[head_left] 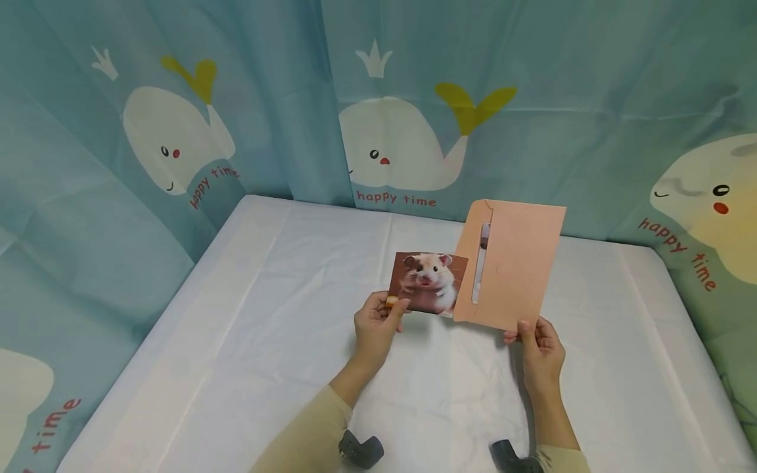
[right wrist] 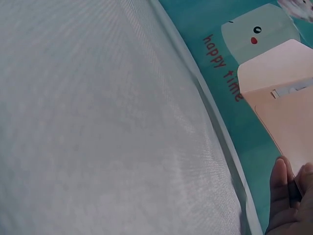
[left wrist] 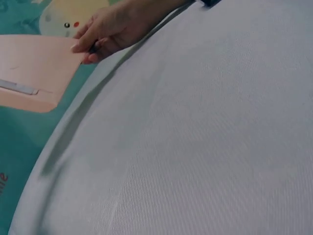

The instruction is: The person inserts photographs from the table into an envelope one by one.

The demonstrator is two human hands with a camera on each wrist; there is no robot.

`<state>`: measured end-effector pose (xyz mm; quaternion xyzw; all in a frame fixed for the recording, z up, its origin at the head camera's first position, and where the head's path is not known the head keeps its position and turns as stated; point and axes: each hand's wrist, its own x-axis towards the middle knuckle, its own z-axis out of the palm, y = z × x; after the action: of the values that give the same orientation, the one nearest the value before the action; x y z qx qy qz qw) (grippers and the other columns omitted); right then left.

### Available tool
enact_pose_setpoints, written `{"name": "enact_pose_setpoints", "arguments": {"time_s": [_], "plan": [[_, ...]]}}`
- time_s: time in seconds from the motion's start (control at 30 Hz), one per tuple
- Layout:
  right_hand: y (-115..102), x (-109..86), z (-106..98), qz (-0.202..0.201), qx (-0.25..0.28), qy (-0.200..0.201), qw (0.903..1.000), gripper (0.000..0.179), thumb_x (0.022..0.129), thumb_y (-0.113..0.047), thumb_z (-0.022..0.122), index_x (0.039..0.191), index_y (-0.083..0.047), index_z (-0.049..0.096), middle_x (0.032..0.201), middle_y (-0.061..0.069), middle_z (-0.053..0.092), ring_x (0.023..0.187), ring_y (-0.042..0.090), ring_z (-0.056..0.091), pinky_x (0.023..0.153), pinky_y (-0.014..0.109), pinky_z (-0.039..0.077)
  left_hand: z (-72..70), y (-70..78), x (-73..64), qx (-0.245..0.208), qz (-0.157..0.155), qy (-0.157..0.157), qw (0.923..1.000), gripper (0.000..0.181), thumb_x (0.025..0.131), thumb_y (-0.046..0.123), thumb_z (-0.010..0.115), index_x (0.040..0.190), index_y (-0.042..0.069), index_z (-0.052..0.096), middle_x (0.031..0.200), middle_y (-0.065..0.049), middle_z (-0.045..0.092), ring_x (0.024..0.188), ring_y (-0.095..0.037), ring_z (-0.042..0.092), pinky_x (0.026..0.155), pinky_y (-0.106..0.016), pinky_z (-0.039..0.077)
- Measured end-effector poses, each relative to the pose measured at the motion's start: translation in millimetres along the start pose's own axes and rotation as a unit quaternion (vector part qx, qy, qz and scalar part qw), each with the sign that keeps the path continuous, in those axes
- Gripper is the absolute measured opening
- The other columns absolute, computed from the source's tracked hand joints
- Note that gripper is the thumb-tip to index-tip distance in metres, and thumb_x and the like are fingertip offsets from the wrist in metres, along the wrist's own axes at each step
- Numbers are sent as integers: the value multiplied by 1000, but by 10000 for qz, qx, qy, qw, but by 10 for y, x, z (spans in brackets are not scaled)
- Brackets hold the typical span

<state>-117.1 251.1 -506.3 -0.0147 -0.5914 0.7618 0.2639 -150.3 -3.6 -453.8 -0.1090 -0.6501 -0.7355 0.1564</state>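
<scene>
My left hand (head_left: 376,323) pinches the lower left corner of a hamster photo card (head_left: 427,284), picture side facing me. In my right hand (head_left: 541,351) is a peach envelope (head_left: 520,263), gripped at its bottom edge between thumb and fingers. The envelope's flap (head_left: 471,263) is unfolded toward the left, and the photo's right edge meets or overlaps it. A narrow strip of another printed sheet (head_left: 481,263) shows at the envelope's mouth; the rest of it is hidden inside. In the right wrist view the envelope (right wrist: 286,112) and part of the right hand (right wrist: 288,200) appear.
A white cloth-covered table (head_left: 284,315) lies beneath both hands. Behind it and at the sides hangs a blue-green curtain (head_left: 284,98) with whale prints. Dark wrist devices (head_left: 362,450) sit by both forearms.
</scene>
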Motion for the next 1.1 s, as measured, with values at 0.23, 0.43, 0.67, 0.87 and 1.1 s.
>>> {"name": "enact_pose_setpoints", "arguments": {"time_s": [0.23, 0.43, 0.67, 0.87, 1.1], "plan": [[30, 0, -14, -87, 233, -173, 9995, 18, 91, 18, 43, 99, 11, 56, 71, 6, 65, 58, 11, 64, 60, 18, 53, 219, 49, 11, 210, -114, 18, 9997, 10, 86, -5, 62, 91, -12, 56, 75, -27, 65, 51, -7, 50, 47, -17, 42], [37, 9, -4, -256, 478, -293, 9981, 17, 90, 20, 42, 99, 14, 55, 72, 8, 65, 60, 12, 65, 60, 19, 53, 356, 179, 33, 618, 38, 127, 9980, 12, 86, -3, 64, 89, -12, 57, 71, -26, 64, 56, -1, 49, 46, -16, 43], [45, 10, 5, -321, 451, -389, 9977, 17, 90, 17, 46, 99, 10, 58, 72, 7, 65, 60, 12, 65, 60, 19, 53, 403, 139, 54, 915, 122, 319, 9952, 11, 85, -2, 66, 87, -11, 59, 66, -21, 62, 54, -2, 46, 46, -14, 39], [55, 19, 6, -316, 402, -485, 9975, 18, 90, 17, 45, 100, 10, 59, 73, 6, 66, 61, 11, 65, 59, 19, 53, 414, 45, 87, 1273, 899, 337, 9872, 11, 83, -5, 68, 84, -11, 59, 65, -19, 63, 57, -10, 49, 48, -17, 41], [41, 7, 10, -306, 296, -541, 9976, 16, 91, 15, 47, 99, 9, 59, 73, 5, 66, 62, 11, 65, 60, 19, 53, 455, -224, 132, 1104, 991, 348, 9883, 12, 84, 3, 69, 85, -5, 61, 65, -14, 64, 54, -6, 47, 44, -16, 39]]}}
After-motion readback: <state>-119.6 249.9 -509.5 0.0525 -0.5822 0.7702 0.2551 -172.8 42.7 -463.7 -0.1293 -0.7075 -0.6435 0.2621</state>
